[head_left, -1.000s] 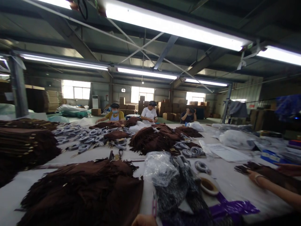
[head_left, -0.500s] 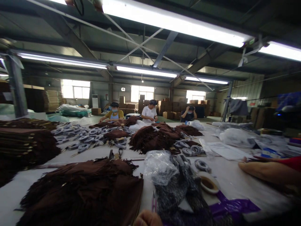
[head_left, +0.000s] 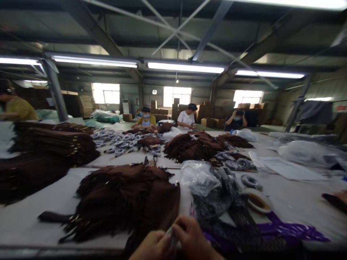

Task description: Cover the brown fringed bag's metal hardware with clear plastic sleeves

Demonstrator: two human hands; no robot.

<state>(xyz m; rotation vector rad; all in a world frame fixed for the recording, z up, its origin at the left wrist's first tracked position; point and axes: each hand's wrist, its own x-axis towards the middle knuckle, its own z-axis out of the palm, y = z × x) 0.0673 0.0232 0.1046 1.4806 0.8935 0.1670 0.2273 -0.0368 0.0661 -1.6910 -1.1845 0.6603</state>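
Note:
At the bottom centre of the head view, my left hand point(head_left: 154, 244) and my right hand point(head_left: 191, 238) meet with fingers closed. Between the fingertips is a small pale, thin piece point(head_left: 170, 232), blurred and mostly covered, whose kind I cannot make out. Just beyond my hands lies a heap of dark brown fringed pieces point(head_left: 130, 195) with small metal fittings and a strap sticking out on the left. To the right of my hands are black mesh-like wrapping point(head_left: 217, 206), crumpled clear plastic point(head_left: 199, 177) and shiny purple plastic point(head_left: 292, 231).
A roll of tape point(head_left: 267, 206) lies beside the wrapping. Stacked brown pieces point(head_left: 56, 141) stand on the left, grey coiled straps point(head_left: 119, 142) and another brown pile point(head_left: 195, 146) farther back. Several people point(head_left: 187, 117) are around the table point(head_left: 292, 198); part of another person's hand point(head_left: 340, 198) shows at right.
The view has turned left and tilted down a little, so everything shifts right and upward. Both my hands now show together, where only one showed before. The arm at right has mostly left view.

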